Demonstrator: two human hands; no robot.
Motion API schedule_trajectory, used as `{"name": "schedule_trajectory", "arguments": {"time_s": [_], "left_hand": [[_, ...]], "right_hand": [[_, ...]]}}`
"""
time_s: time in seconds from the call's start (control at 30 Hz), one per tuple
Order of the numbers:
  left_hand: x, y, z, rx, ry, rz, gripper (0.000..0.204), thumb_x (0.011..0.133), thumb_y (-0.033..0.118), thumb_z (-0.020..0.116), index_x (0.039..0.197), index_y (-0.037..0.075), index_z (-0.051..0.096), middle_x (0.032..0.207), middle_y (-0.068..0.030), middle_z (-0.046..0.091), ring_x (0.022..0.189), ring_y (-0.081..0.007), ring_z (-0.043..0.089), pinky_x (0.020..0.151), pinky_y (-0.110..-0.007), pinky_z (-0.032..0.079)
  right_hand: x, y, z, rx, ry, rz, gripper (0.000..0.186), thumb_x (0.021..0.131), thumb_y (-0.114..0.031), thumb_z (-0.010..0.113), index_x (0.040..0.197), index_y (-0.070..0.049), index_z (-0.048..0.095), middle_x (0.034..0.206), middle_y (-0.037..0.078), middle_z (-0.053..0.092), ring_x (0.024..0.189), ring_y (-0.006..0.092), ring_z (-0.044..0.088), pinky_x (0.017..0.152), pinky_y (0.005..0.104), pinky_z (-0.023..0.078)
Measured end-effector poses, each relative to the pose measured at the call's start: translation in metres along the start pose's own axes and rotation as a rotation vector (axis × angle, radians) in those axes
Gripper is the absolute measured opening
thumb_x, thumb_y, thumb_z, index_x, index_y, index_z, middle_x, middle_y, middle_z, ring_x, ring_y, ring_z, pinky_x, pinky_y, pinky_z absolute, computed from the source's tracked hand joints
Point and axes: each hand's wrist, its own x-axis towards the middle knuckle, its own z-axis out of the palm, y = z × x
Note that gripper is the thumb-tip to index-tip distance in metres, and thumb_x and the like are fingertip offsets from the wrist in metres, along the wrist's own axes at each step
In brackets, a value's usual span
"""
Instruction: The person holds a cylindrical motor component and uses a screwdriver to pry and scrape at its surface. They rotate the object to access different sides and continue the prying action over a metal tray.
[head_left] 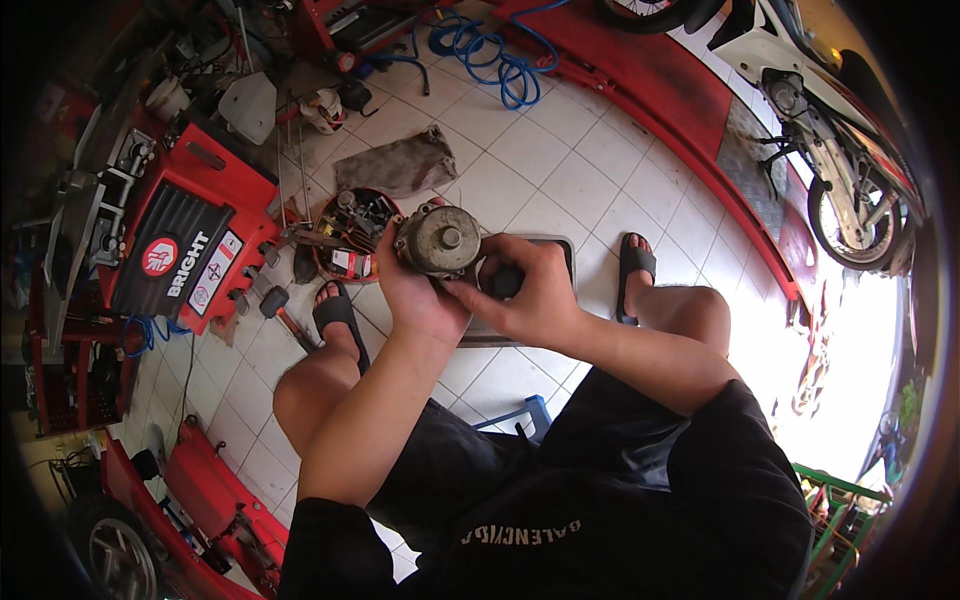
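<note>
My left hand (425,300) is wrapped around a grimy grey metal motor (432,242), a round housing with a raised boss on the end facing up. Against the motor's right side, my right hand (525,290) curls in, with its thumb and fingertips touching the lower edge. A dark round piece (507,282) shows in the gap between the right thumb and fingers. Whether it is held or lies in the tray below cannot be told. Beneath the hands is a dark-rimmed tray (571,262), largely covered by them.
Left of the tray sits a round container (322,215) of tools and parts. A hammer (280,308) lies by my left foot, and a grey rag (395,165) farther off. A red machine (195,225) stands left; a red lift platform (690,130) and motorcycle (835,150) are right.
</note>
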Motion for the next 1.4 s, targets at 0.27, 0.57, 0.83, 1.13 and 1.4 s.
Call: {"name": "schedule_trajectory", "arguments": {"time_s": [0.27, 0.57, 0.83, 1.13, 1.4], "left_hand": [[0.000, 0.001, -0.003, 0.015, 0.002, 0.022, 0.047, 0.097, 0.047, 0.042, 0.114, 0.005, 0.058, 0.099, -0.0098, 0.062, 0.096, -0.0268, 0.059, 0.086, -0.039, 0.050], [0.002, 0.005, -0.004, -0.026, 0.024, 0.062, 0.043, 0.098, 0.042, 0.046, 0.114, 0.005, 0.061, 0.105, -0.0101, 0.065, 0.100, -0.0276, 0.061, 0.087, -0.039, 0.054], [0.010, 0.032, 0.006, -0.211, 0.164, 0.187, 0.036, 0.097, 0.036, 0.053, 0.115, 0.006, 0.062, 0.111, -0.0113, 0.065, 0.104, -0.0302, 0.063, 0.097, -0.040, 0.055], [0.002, 0.047, 0.010, -0.285, 0.159, 0.141, 0.039, 0.100, 0.037, 0.046, 0.117, 0.004, 0.059, 0.111, -0.0134, 0.063, 0.102, -0.0293, 0.063, 0.089, -0.037, 0.059], [0.001, 0.046, 0.002, -0.223, 0.123, 0.098, 0.037, 0.098, 0.038, 0.050, 0.114, 0.007, 0.060, 0.112, -0.0110, 0.064, 0.103, -0.0278, 0.063, 0.087, -0.037, 0.058]], "right_hand": [[-0.001, 0.000, 0.002, -0.004, 0.001, 0.021, 0.033, 0.073, -0.021, 0.086, 0.093, 0.000, 0.070, 0.065, 0.005, 0.066, 0.058, 0.0119, 0.062, 0.057, 0.0272, 0.050], [0.004, 0.007, -0.008, 0.007, -0.035, -0.024, 0.038, 0.074, -0.026, 0.089, 0.094, -0.002, 0.068, 0.075, 0.009, 0.069, 0.060, 0.0194, 0.066, 0.055, 0.0323, 0.052], [0.049, 0.052, -0.079, 0.928, -0.185, 0.196, 0.062, 0.087, -0.037, 0.077, 0.127, -0.001, 0.047, 0.092, 0.011, 0.060, 0.090, 0.0256, 0.062, 0.084, 0.0365, 0.051], [0.060, 0.087, -0.077, 1.348, -0.271, 0.318, 0.033, 0.102, -0.027, 0.058, 0.122, -0.004, 0.047, 0.087, 0.004, 0.049, 0.082, 0.0196, 0.052, 0.087, 0.0412, 0.045], [0.020, 0.069, -0.046, 1.009, -0.127, 0.539, 0.030, 0.108, -0.023, 0.046, 0.126, 0.000, 0.045, 0.089, 0.001, 0.044, 0.076, 0.0156, 0.042, 0.080, 0.0354, 0.044]]}}
